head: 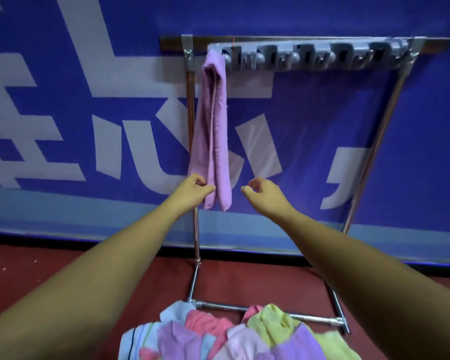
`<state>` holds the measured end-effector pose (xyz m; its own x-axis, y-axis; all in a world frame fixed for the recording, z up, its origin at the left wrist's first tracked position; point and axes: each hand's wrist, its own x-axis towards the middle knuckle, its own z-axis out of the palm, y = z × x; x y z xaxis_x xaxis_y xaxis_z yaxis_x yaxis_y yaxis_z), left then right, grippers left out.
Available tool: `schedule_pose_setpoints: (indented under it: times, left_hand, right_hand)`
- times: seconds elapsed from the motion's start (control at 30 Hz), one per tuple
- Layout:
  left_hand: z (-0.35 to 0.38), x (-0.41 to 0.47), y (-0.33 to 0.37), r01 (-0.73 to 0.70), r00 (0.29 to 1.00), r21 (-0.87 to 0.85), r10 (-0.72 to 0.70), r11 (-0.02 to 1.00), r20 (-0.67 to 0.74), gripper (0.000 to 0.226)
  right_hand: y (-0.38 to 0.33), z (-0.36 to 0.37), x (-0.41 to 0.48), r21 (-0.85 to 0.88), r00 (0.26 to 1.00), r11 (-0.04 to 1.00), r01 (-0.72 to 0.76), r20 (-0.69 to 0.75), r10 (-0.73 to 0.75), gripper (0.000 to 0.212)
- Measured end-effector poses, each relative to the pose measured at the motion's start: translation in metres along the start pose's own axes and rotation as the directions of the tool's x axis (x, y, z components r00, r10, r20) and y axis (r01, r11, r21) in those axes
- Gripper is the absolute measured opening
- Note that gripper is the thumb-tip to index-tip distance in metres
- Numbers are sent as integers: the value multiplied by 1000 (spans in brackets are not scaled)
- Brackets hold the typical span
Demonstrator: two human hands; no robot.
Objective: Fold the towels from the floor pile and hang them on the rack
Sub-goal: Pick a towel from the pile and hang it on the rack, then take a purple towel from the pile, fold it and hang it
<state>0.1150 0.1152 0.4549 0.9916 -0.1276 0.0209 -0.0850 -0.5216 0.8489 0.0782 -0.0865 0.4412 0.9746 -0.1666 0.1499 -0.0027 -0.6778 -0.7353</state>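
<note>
One down: folded towel (213, 120) hangs off the rack (307, 38), above and between the hands. Left hand (196, 189) pinches its lower edge. Right hand (263, 190) is loosely curled, empty, just beside it. Pile (231, 333) on the floor below the hands looks big, so most of the job is left.

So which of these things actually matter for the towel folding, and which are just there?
Part of the job:
hung lilac towel
rack
grey hook strip
floor pile of towels
left hand, at the hung towel's lower edge
right hand, holding nothing

Just there:
blue banner with white lettering
red floor
</note>
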Motion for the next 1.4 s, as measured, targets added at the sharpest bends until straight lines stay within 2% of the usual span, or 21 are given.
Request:
schedule_pose_setpoints:
  times: [0.23,0.37,0.53,0.63,0.73,0.97,1.1,1.17,1.23,1.33,1.4]
  left_hand:
    - [90,-55,-92,75,982,231,-112,970,153,17]
    - [142,-70,-143,116,963,269,-174,956,204,16]
    - [197,-87,-198,138,918,351,-253,926,307,7]
    - [228,-95,-230,110,882,411,-279,905,379,5]
    - [258,-99,-263,73,837,476,-314,876,448,18]
    - [331,-120,-314,14,762,532,-354,847,542,31]
    - [367,-149,-338,98,676,547,-459,831,576,63]
    - [387,-161,-365,76,654,549,-457,832,603,67]
    - [403,-167,-392,114,687,527,-450,842,570,57]
    - [387,-162,-370,206,771,393,-396,896,498,48]
    - [380,-154,-365,255,787,329,-393,909,476,41]
  right_hand:
    - [103,53,-57,-150,972,973,-173,134,193,69]
    - [163,77,-90,-245,942,939,-240,174,286,55]
    - [232,113,-133,-330,887,897,-294,256,384,70]
    - [269,133,-156,-400,840,865,-303,316,440,59]
    - [306,156,-173,-472,796,830,-298,358,489,50]
    - [364,195,-202,-498,715,811,-307,441,542,51]
    - [387,214,-218,-508,697,824,-251,496,517,56]
    - [396,222,-224,-510,696,831,-223,514,502,55]
    - [403,227,-227,-517,717,837,-176,515,469,44]
    - [404,227,-227,-494,721,846,-200,510,468,20]
    - [399,223,-225,-494,717,838,-231,496,490,17]
